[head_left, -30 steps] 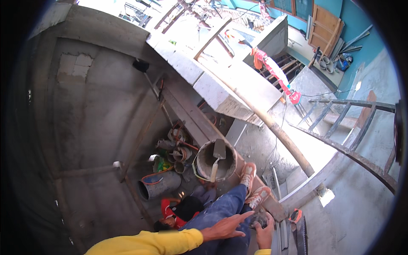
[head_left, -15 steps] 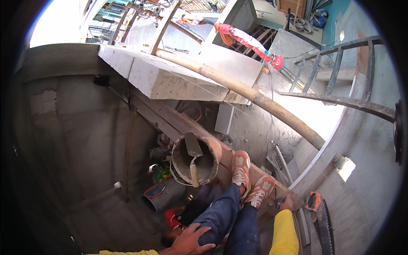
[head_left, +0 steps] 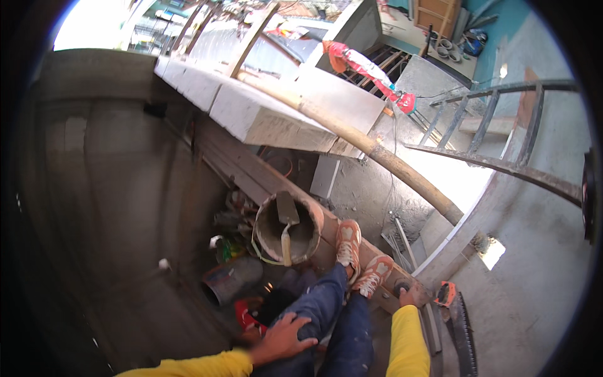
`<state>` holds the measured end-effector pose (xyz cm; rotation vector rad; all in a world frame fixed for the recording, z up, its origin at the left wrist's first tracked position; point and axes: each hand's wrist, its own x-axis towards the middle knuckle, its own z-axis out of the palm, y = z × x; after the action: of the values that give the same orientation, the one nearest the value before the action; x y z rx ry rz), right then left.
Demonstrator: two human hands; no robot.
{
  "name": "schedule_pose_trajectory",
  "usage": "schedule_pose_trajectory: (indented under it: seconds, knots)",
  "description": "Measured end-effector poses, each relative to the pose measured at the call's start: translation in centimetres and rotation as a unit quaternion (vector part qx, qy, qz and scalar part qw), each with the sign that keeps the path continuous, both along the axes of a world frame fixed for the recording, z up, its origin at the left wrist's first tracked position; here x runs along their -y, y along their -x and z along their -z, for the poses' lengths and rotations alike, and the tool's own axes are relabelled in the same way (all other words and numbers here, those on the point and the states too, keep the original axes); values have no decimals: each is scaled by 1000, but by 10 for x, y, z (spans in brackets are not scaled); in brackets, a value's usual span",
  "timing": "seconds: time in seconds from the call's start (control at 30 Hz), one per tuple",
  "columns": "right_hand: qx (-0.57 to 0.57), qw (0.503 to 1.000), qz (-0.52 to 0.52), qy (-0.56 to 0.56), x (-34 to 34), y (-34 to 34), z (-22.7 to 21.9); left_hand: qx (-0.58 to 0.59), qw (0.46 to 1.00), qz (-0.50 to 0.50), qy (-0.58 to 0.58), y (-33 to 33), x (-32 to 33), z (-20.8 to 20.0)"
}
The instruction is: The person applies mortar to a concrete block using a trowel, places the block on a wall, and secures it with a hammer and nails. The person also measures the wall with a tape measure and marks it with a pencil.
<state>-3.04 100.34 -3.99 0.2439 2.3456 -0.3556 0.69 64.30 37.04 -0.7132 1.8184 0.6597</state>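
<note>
My left hand (head_left: 286,338) lies on my bent knee in blue trousers (head_left: 320,308), fingers spread and holding nothing. Down by the end of the wooden plank (head_left: 402,276), my right hand (head_left: 409,295) is closed against a small dark lump (head_left: 400,287) whose kind I cannot make out. Both my shoes (head_left: 348,242) rest on the plank. Beyond them stands a mortar-stained bucket (head_left: 319,220). A trowel (head_left: 287,210) lies across its mouth, blade inward and wooden handle (head_left: 286,248) over the near rim.
A handsaw (head_left: 461,333) with an orange handle lies right of my right arm. Below the plank are a grey pipe-like container (head_left: 232,279) and a person in red (head_left: 245,314). A bamboo pole (head_left: 377,151) crosses beside concrete blocks (head_left: 270,122); a ladder (head_left: 490,125) leans at right.
The view has tilted slightly, so the plank, saw and ladder sit a little differently. More of my left forearm shows. Both hands keep their places on the knee and at the plank.
</note>
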Motion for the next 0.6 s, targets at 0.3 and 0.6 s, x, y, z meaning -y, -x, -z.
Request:
schedule_pose_trajectory:
  seconds: [0.3, 0.6]
  knots:
    - [317, 887, 65, 330, 30, -37, -200, -10, 997, -78, 22, 20, -8, -28]
    - [347, 882, 99, 304, 10, -12, -279, -138, 987, -80, 5, 63, 9, -97]
